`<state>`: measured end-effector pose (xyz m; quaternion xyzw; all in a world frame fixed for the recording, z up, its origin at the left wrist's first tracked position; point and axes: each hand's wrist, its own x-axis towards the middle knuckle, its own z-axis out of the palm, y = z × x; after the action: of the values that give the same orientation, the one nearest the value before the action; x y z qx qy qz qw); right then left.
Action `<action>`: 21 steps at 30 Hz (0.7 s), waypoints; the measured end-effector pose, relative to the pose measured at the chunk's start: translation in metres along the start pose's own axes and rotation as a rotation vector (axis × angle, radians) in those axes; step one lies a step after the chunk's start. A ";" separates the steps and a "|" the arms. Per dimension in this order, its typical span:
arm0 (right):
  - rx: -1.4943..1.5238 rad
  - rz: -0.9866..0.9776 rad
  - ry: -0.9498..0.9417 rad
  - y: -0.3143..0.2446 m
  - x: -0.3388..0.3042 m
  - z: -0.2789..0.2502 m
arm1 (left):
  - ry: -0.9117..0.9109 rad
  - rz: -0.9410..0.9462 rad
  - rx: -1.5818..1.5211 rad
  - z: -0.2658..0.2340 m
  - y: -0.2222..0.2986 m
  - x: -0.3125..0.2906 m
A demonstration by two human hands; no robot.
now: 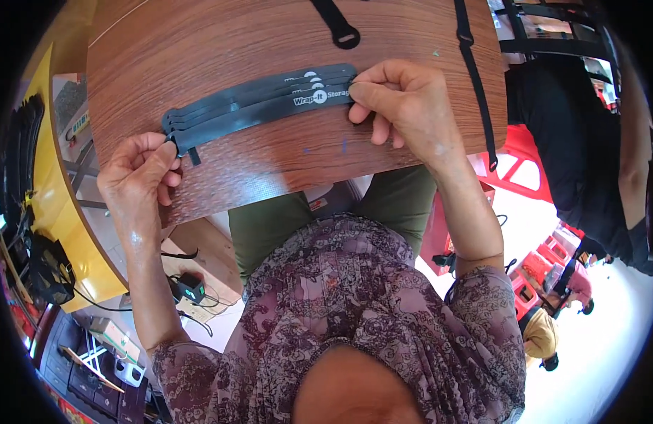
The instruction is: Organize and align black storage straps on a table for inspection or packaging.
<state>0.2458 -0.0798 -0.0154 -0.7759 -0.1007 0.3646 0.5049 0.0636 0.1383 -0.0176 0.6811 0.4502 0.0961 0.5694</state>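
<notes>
Several flat black straps with white print lie overlapped in a fan on the brown wooden table, their edges stepped one above another. My left hand pinches the left end of the nearest strap between thumb and fingers. A short dark tab sticks out below the straps beside that hand. At the opposite end, my right hand grips the straps between thumb and forefinger, its other fingers loosely curled. Exactly how many layers each pinch takes in is hidden by the fingers.
A black strap with a looped end lies at the table's far edge. Another long strap runs down its right side. Left stands a yellow-edged table; a person in black and red stools are at right.
</notes>
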 end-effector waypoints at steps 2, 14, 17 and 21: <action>-0.017 0.002 0.011 -0.001 0.000 -0.001 | -0.024 0.012 -0.025 0.000 -0.001 0.002; -0.051 0.007 0.038 -0.004 -0.001 0.002 | 0.000 0.024 0.004 0.001 -0.003 0.004; -0.049 0.005 0.036 -0.002 0.000 0.002 | 0.001 0.011 0.031 0.001 -0.002 0.004; -0.052 0.040 0.030 -0.008 0.000 0.008 | 0.072 0.000 0.061 -0.001 0.003 -0.002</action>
<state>0.2420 -0.0709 -0.0103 -0.7959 -0.0873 0.3603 0.4786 0.0631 0.1374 -0.0143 0.6944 0.4732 0.1068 0.5316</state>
